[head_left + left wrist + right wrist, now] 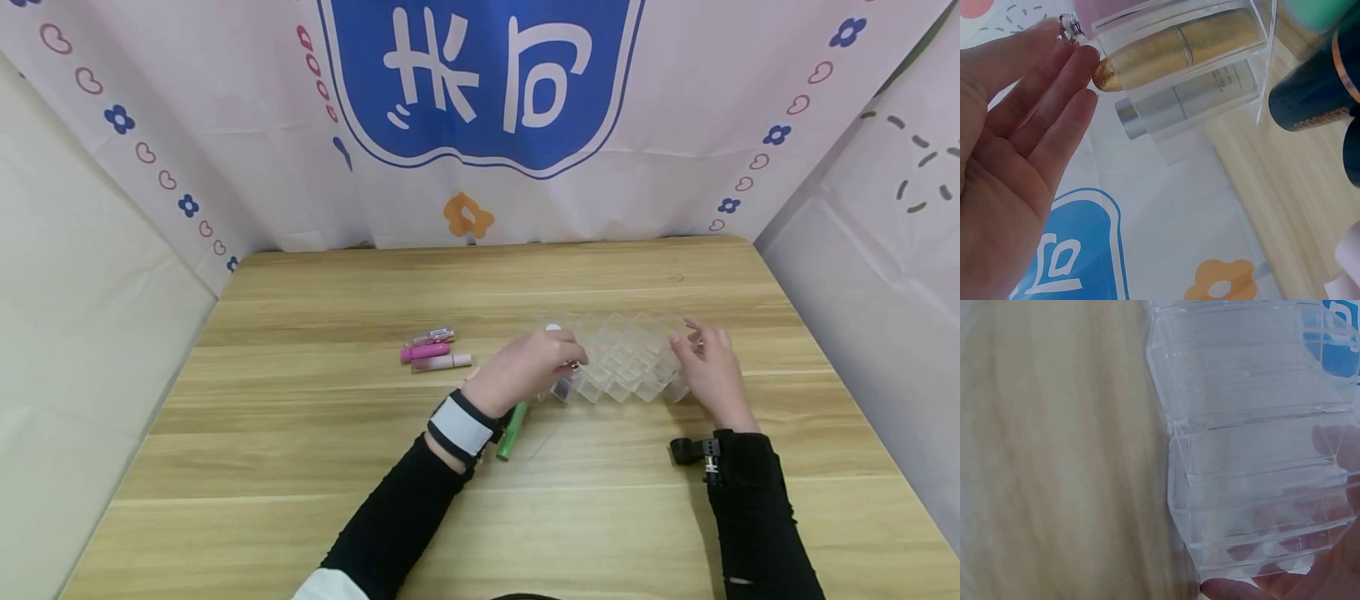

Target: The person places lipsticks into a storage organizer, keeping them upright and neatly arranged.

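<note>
Writing first: across the top of the head view a white banner (pixel 652 196) carries a blue shield (pixel 487 152) with bold white characters (pixel 512 83), which I can't read with confidence. In the left wrist view, gold lettering runs near the end of a dark tube (pixel 1304 94) at right, too blurred to make out; a silver tube (pixel 1191 103) at centre has lines of fine print, also too small. Around: wooden table (pixel 247 467); left of centre, a cluster of a bright pink tube (pixel 425 352), a pale tube with a white end (pixel 442 362) and a clear-and-pink one (pixel 433 337). A green tube (pixel 513 432) lies slantwise below centre, its upper end masked by the left wrist. Clear holder (pixel 622 358) with diamond-shaped cells sits right of centre; the left hand hides part of its left end. Silver tube and a gold tube (pixel 1160 56) lie side by side within its clear walls, ends poking out. Left hand (pixel 525 367): reaches in from lower left, thumb and forefinger pinching the ornate silver end of a mauve tube (pixel 1116 11), other fingers fairly straight, tips near the gold one. Right hand (pixel 712 371): at the holder's right end, thumb and fingers gripping its edge, forearm rising from lower right.
</note>
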